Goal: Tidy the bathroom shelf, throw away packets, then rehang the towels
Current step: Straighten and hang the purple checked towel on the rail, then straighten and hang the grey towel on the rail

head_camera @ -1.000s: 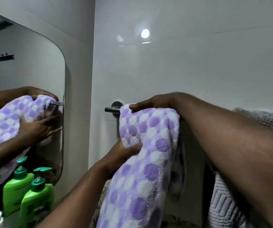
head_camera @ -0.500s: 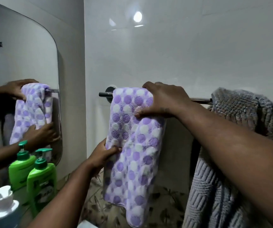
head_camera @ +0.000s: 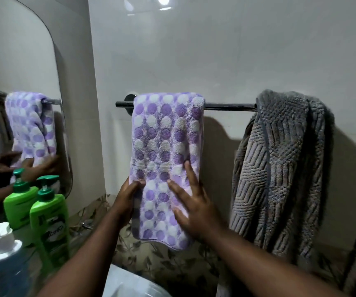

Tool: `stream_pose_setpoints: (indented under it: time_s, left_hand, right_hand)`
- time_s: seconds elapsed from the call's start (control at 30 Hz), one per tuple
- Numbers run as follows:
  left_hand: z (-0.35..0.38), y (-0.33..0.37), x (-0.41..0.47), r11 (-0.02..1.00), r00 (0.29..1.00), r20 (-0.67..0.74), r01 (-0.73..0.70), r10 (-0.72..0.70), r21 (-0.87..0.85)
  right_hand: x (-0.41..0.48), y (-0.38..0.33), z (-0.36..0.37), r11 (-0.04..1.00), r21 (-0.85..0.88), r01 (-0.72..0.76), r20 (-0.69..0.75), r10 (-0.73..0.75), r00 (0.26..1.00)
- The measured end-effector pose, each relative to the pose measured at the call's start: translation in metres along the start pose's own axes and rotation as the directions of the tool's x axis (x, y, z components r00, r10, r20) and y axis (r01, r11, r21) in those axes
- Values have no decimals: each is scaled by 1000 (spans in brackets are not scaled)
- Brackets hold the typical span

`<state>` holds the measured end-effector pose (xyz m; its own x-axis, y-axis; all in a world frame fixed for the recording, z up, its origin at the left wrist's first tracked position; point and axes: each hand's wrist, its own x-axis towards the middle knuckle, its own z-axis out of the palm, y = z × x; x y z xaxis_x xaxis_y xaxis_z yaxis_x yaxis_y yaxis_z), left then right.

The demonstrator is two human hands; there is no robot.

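Head view: the purple-and-white dotted terry towel hangs folded over the left end of the dark metal towel bar, its front panel falling flat and straight against the wall. The left hand grips the towel's lower left edge, with the thumb across the front and the fingers wrapped behind the cloth. The right hand lies flat on the lower front of the towel, fingers straight and spread, holding nothing. Both hands sit well below the bar, just above the bottom hem.

On the right end of the same bar, apart from the dotted towel, hangs a grey ribbed plush towel, bunched and draped unevenly.

At lower left a clear plastic pump bottle with a white pump holds blue liquid. Behind it stands a bright green pump bottle with a dark green pump. The second green bottle beside it may be only its reflection. They stand on a grey shelf under a rounded wall mirror, which reflects the dotted towel and both hands.

The wall is glossy white tile, with a leaf-patterned tile band below it. The rim of a white basin shows at the bottom.
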<state>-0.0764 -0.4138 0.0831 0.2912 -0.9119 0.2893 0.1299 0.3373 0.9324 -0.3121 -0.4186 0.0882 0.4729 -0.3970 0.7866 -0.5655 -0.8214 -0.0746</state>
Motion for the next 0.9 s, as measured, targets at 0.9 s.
stream_pose_setpoints:
  time_s: [0.9]
  left_hand:
    - [334, 134, -94, 951, 944, -204, -214, 260, 222]
  right_hand:
    - [-29, 32, -227, 653, 384, -653, -140, 740, 658]
